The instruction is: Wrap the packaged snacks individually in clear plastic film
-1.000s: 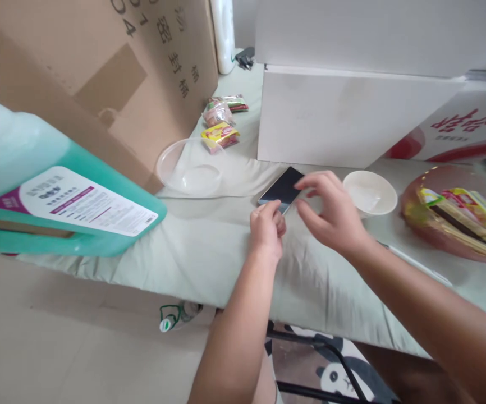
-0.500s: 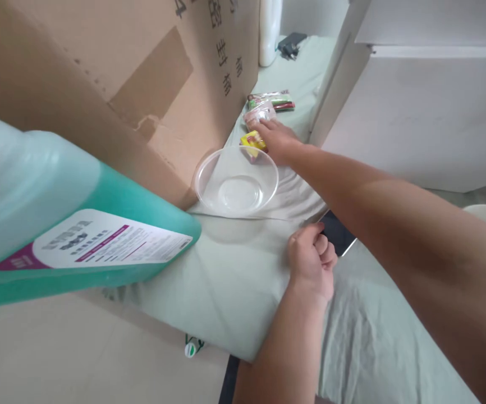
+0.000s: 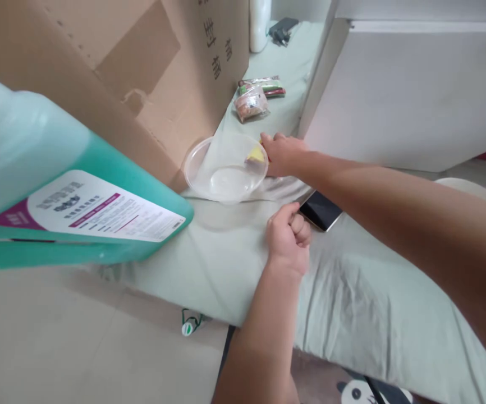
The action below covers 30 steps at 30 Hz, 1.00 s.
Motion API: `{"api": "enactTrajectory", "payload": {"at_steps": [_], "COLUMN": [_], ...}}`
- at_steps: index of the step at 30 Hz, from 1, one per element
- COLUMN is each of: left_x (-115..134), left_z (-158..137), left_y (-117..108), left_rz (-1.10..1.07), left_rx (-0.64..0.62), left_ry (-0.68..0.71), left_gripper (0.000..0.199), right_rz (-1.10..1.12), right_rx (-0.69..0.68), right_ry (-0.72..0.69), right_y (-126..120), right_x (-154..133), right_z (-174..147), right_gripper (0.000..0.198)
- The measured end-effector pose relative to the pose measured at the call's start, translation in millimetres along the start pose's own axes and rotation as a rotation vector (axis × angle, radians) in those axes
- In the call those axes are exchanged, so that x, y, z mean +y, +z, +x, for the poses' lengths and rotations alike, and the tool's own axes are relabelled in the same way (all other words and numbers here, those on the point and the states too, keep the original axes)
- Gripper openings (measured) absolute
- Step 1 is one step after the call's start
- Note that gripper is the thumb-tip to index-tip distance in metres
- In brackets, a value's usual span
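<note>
My right hand (image 3: 284, 154) is closed around a small yellow packet (image 3: 255, 155), just behind the right rim of a clear plastic bowl (image 3: 230, 182). Part of the packet shows through the bowl's wall; my fingers hide the rest. The bowl rests upright on the pale green cloth, and nothing shows inside it. Nearer to me, my left hand (image 3: 288, 235) is curled into a loose fist over the cloth, with no object visible in it. A dark phone (image 3: 321, 210) lies flat beside this fist. Beyond the bowl sits a clear-wrapped pinkish food packet (image 3: 251, 104).
Slim green and red packets (image 3: 268, 87) lie farther back, near a white bottle (image 3: 260, 25) and a black charger (image 3: 284, 31). A large cardboard box (image 3: 154, 95) and a jug of green liquid (image 3: 112, 185) stand left. A white cabinet (image 3: 394, 95) borders the right.
My right hand has left the pinkish packet and drawn the yellow one nearer, beside the bowl. My left hand stays in its fist. The whole view has shifted slightly.
</note>
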<state>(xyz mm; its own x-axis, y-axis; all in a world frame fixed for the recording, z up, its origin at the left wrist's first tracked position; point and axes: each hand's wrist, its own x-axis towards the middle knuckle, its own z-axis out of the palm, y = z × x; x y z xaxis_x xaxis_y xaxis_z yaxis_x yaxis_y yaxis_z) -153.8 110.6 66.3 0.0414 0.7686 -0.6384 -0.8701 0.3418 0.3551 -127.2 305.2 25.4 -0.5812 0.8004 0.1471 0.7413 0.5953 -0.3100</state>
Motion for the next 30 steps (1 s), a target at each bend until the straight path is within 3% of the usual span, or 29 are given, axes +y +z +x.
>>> {"api": "enactTrajectory", "payload": {"at_steps": [3, 5, 8, 10, 13, 14, 17, 20, 25, 27, 30], "left_x": [-4, -7, -19, -34, -69, -82, -117, -140, -147, -144, -143], "left_z": [-3, -5, -4, -4, -7, -9, -17, -18, -7, -4, -4], "left_y": [4, 8, 13, 16, 20, 22, 26, 28, 25, 25, 26], "left_rz": [0.015, 0.026, 0.083, 0.189, 0.431, 0.503, 0.627, 0.673, 0.701, 0.689, 0.675], "left_rx": [0.009, 0.006, -0.070, -0.187, -0.406, -0.484, -0.706, -0.728, -0.444, -0.394, -0.370], "left_ry": [0.040, 0.082, 0.164, 0.214, 0.211, 0.157, -0.085, -0.096, 0.131, 0.158, 0.173], "left_gripper": [0.049, 0.048, 0.048, 0.049, 0.031, 0.027, 0.044, 0.049, 0.052, 0.056, 0.059], "right_rz": [-0.119, -0.083, 0.183, 0.568, 1.095, 1.176, 1.244, 1.131, 0.418, 0.136, -0.072], "right_rx": [0.037, 0.120, 0.183, 0.150, 0.156, 0.180, 0.255, 0.342, 0.502, 0.455, 0.309], "right_ry": [0.114, 0.155, 0.215, 0.327, 0.627, 0.696, 0.747, 0.671, 0.694, 0.709, 0.768], "right_y": [-26, -54, -95, -111, -111, -107, -92, -85, -92, -94, -95], "right_x": [-13, -21, -24, -20, -12, -9, -1, 12, 50, 68, 86], "right_z": [-41, -82, -169, -236, -321, -341, -374, -387, -417, -432, -450], "right_gripper": [0.053, 0.053, 0.055, 0.052, 0.060, 0.063, 0.066, 0.056, 0.028, 0.034, 0.033]}}
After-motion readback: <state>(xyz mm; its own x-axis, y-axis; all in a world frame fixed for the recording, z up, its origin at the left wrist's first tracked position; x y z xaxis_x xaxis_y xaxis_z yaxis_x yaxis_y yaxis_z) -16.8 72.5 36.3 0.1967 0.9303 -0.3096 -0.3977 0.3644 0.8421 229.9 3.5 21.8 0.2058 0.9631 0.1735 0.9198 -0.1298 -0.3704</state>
